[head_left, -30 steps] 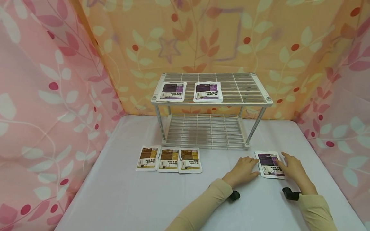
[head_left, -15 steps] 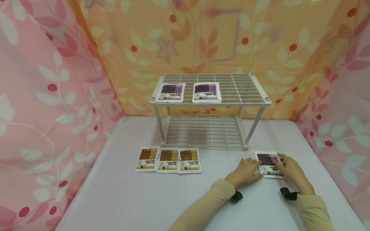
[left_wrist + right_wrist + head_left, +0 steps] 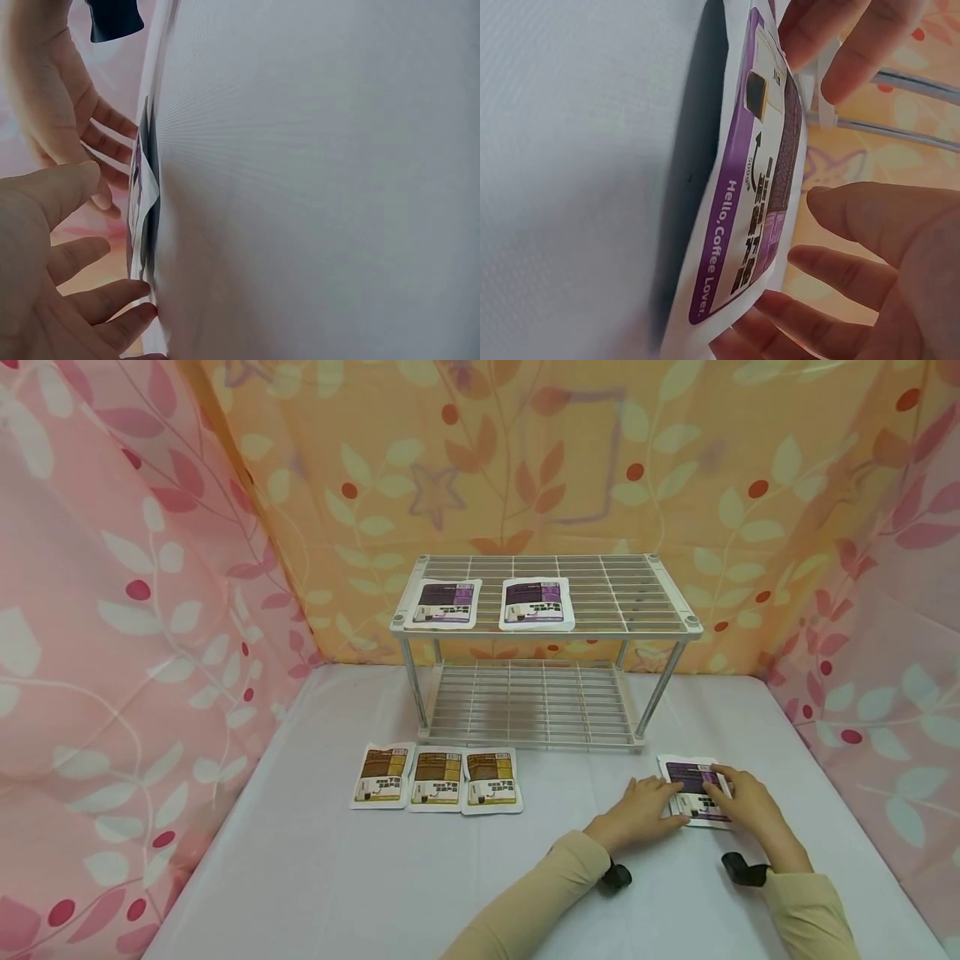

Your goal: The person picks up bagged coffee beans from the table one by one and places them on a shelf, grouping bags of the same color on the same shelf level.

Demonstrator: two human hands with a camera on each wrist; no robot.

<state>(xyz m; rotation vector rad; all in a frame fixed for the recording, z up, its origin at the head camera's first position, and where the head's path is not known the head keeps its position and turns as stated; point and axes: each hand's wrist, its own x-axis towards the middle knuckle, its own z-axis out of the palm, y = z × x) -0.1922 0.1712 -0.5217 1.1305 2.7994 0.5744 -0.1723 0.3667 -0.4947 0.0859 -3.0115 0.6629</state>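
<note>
Flat purple-and-white coffee pouch [image 3: 696, 779] lies on the white-covered bench [image 3: 337, 877], right of the white wire two-tier rack [image 3: 547, 652]. Left hand [image 3: 643, 806] and right hand [image 3: 746, 806] touch its opposite edges, fingers relaxed, not gripping. Three brown pouches [image 3: 437, 778] lie well apart, leftward.

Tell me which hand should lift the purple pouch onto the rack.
Probably the right hand: its fingers already lie over the purple pouch, whereas the left hand only touches its left edge. The rack has bare space on that side.
</note>
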